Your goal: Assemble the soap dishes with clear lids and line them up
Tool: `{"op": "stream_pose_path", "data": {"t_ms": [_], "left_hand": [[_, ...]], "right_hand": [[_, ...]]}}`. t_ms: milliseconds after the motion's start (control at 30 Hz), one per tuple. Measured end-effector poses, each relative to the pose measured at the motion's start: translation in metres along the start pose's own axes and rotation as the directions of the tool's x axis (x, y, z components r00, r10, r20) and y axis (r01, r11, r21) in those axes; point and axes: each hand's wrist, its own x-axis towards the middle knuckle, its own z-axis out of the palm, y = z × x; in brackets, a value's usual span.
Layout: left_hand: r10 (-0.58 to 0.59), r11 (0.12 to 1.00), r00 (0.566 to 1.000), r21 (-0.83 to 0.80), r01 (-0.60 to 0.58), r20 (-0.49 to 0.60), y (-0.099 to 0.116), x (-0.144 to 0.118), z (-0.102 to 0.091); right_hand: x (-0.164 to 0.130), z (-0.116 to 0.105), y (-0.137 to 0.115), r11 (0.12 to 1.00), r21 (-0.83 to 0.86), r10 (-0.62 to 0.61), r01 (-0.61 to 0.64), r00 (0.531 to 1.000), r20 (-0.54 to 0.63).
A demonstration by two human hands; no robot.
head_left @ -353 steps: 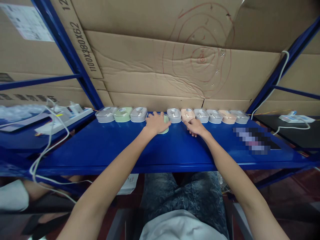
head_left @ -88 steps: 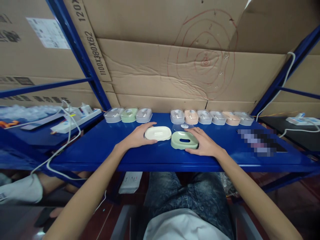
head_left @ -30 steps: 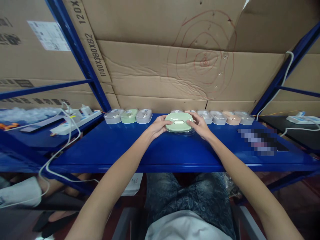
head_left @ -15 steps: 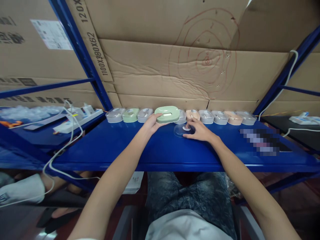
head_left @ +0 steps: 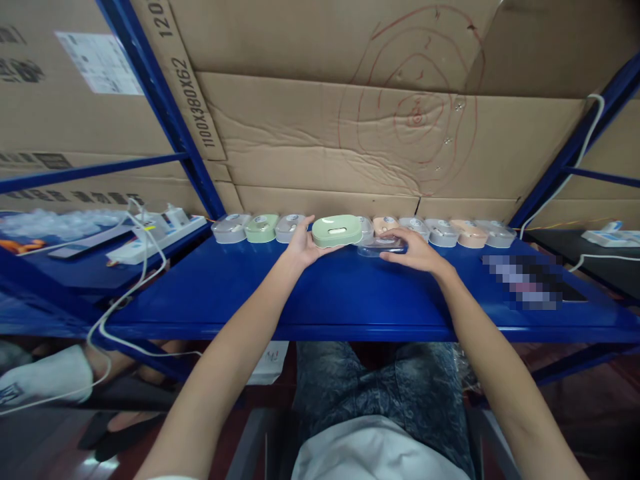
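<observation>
My left hand point(head_left: 303, 249) holds a light green oval case point(head_left: 345, 233) by its left end and from below. The case has a small white slot in its middle and is raised a little above the shelf. My right hand point(head_left: 417, 251) grips a clear plastic lid point(head_left: 371, 251) by its right end, just right of and slightly below the case. The lid is tilted, its left end close to the case; whether they touch I cannot tell. Behind both hands runs a row of similar lidded cases, among them a grey one point(head_left: 230, 230), a green one point(head_left: 261, 229) and a peach one point(head_left: 469, 234).
The blue shelf point(head_left: 240, 293) has a cardboard wall point(head_left: 300, 140) behind it and blue posts at both sides. A blurred-out flat item point(head_left: 525, 283) lies at the right. White cables point(head_left: 145, 267) hang at the left, near a power strip point(head_left: 185, 233). Another person's leg shows lower left.
The clear lid has risen from lying flat on the shelf and tilted, with my right hand moving slightly right and up. The green case has shifted slightly right and tipped toward me.
</observation>
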Motion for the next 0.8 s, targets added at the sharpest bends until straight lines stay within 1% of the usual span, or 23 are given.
{"op": "stream_pose_path", "data": {"t_ms": [100,167,267,367,467,600,700,800], "left_hand": [[-0.010,1.000,1.000,-0.021,0.010,0.004,0.001,-0.003,0.003],[-0.005,1.000,1.000,-0.021,0.005,-0.004,0.001,-0.005,0.005],[0.001,1.000,1.000,-0.017,-0.002,-0.017,0.001,-0.007,0.007],[-0.046,0.999,0.999,0.022,0.045,0.012,-0.003,-0.007,0.010],[-0.108,0.990,0.993,0.099,0.102,0.057,-0.009,-0.007,0.014],[-0.180,0.969,0.976,0.195,0.154,0.125,-0.018,-0.008,0.018],[-0.187,0.959,0.969,0.245,0.144,0.163,-0.024,-0.008,0.020],[-0.163,0.957,0.968,0.270,0.108,0.192,-0.031,-0.009,0.021]], "right_hand": [[0.000,-0.002,-0.001,0.997,-0.071,-0.009,0.000,0.991,-0.133],[0.000,-0.002,-0.003,0.995,-0.098,-0.024,0.005,0.980,-0.197],[0.001,0.000,-0.007,0.996,-0.091,-0.042,0.015,0.951,-0.305],[0.002,0.006,-0.012,0.995,-0.097,-0.063,0.028,0.924,-0.377],[0.004,0.017,-0.015,0.991,-0.127,-0.091,0.048,0.927,-0.363],[0.005,0.035,-0.018,0.979,-0.175,-0.148,0.100,0.946,-0.289],[0.003,0.043,-0.022,0.976,-0.178,-0.164,0.124,0.959,-0.232],[0.001,0.048,-0.027,0.985,-0.124,-0.141,0.120,0.972,-0.185]]}}
